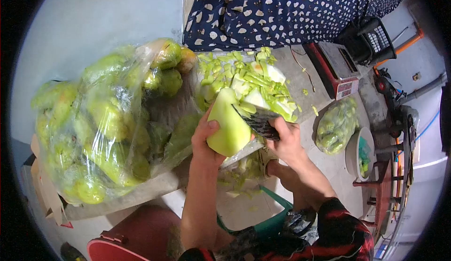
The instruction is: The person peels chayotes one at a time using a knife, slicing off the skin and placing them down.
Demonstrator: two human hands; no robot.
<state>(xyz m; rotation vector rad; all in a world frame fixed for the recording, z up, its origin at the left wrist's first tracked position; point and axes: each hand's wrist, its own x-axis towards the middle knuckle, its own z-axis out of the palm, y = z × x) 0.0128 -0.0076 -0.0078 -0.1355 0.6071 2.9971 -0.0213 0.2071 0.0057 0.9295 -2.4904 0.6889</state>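
A pale green peeled fruit [229,125] is held upright in my left hand [205,136], whose fingers wrap round its left side and base. My right hand [285,141] is closed on a dark-handled blade [259,122], which rests against the fruit's right side. Behind the fruit lies a heap of green peelings [244,75] with some white, peeled pieces among them. To the left, large clear plastic bags [105,120] hold several unpeeled green fruits. More fruits [167,66] show at the bags' opening.
A red scale [333,68] stands at the right end of the concrete ledge [164,186]. Below it are a bag of green produce [337,125] and a white bucket [361,155]. A red tub [136,235] and a green-rimmed container [275,218] stand near my legs.
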